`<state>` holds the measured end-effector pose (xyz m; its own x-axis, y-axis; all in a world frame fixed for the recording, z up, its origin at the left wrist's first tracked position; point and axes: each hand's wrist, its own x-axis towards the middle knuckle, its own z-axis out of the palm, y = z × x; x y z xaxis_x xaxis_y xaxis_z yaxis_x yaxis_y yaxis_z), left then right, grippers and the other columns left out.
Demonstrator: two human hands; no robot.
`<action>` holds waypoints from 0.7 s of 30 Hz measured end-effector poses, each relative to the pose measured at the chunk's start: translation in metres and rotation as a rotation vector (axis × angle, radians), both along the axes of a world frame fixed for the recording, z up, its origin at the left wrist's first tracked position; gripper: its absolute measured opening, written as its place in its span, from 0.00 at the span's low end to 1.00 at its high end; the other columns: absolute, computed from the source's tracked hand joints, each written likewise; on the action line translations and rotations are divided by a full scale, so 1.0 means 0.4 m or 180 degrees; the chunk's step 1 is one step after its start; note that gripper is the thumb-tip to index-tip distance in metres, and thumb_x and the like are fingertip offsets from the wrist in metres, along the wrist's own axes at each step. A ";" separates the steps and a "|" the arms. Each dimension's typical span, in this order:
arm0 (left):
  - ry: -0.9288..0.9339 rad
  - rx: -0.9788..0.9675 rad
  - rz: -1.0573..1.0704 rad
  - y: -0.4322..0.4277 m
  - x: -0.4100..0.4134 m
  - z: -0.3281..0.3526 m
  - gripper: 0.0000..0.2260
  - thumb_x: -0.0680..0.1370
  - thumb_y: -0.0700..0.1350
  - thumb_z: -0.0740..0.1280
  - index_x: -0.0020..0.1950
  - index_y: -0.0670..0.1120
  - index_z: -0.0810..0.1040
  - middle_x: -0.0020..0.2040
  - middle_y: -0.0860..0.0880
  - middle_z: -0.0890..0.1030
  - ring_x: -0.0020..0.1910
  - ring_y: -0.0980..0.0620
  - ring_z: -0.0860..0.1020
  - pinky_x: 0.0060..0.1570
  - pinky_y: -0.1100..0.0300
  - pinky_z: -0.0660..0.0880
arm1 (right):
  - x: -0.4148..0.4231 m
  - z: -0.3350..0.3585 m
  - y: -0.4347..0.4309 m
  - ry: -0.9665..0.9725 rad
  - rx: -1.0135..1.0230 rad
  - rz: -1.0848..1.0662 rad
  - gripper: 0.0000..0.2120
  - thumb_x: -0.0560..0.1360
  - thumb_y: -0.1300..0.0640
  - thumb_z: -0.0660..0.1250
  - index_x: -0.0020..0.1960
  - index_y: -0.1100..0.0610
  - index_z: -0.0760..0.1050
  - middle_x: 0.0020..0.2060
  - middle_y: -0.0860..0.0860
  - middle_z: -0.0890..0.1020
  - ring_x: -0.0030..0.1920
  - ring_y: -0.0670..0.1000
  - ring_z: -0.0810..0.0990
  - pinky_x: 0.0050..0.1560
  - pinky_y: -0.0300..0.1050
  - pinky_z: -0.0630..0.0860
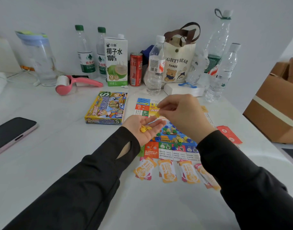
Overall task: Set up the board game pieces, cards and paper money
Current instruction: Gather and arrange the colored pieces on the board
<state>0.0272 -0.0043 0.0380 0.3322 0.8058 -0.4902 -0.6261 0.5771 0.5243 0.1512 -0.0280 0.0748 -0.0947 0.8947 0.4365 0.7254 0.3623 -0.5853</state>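
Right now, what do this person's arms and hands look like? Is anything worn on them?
Both arms are covered to the wrist by plain black long sleeves. The left sleeve has an oval thumbhole slit near its cuff; the right sleeve shows none from this view. The left hand and right hand are bare, with no gloves, rings or watch in view.

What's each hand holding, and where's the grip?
Right hand pinches one small yellow plastic game piece by its upper edge. Left hand, palm up, cups matching yellow pieces; no grip.
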 end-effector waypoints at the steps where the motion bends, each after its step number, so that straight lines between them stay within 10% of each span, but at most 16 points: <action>1: -0.0058 -0.0032 -0.0024 -0.003 0.001 0.002 0.17 0.83 0.41 0.51 0.46 0.33 0.74 0.40 0.35 0.79 0.44 0.38 0.77 0.49 0.51 0.75 | -0.004 -0.004 -0.001 0.0051 -0.0076 0.0064 0.06 0.70 0.65 0.70 0.45 0.57 0.82 0.36 0.49 0.83 0.38 0.42 0.81 0.43 0.28 0.76; 6: -0.0416 -0.0182 -0.0026 -0.001 -0.010 -0.008 0.18 0.83 0.42 0.51 0.46 0.32 0.75 0.39 0.35 0.80 0.43 0.40 0.79 0.36 0.55 0.80 | 0.036 0.006 0.013 0.0340 -0.0208 -0.0058 0.06 0.72 0.64 0.69 0.47 0.56 0.81 0.38 0.49 0.84 0.39 0.41 0.81 0.43 0.31 0.77; 13: -0.0440 -0.0168 0.0082 0.013 -0.012 -0.028 0.16 0.82 0.42 0.53 0.46 0.33 0.74 0.29 0.39 0.79 0.22 0.50 0.77 0.22 0.65 0.75 | 0.086 -0.007 0.006 -0.2711 -0.1511 0.0070 0.09 0.71 0.56 0.71 0.51 0.55 0.81 0.46 0.49 0.78 0.49 0.49 0.76 0.49 0.38 0.67; 21: -0.0479 -0.0169 0.0175 0.007 -0.019 -0.031 0.15 0.78 0.30 0.47 0.47 0.35 0.73 0.28 0.38 0.78 0.35 0.48 0.75 0.26 0.63 0.77 | 0.083 -0.028 0.019 -0.2632 -0.1724 0.0037 0.11 0.71 0.55 0.72 0.51 0.57 0.81 0.52 0.51 0.80 0.55 0.52 0.77 0.57 0.44 0.70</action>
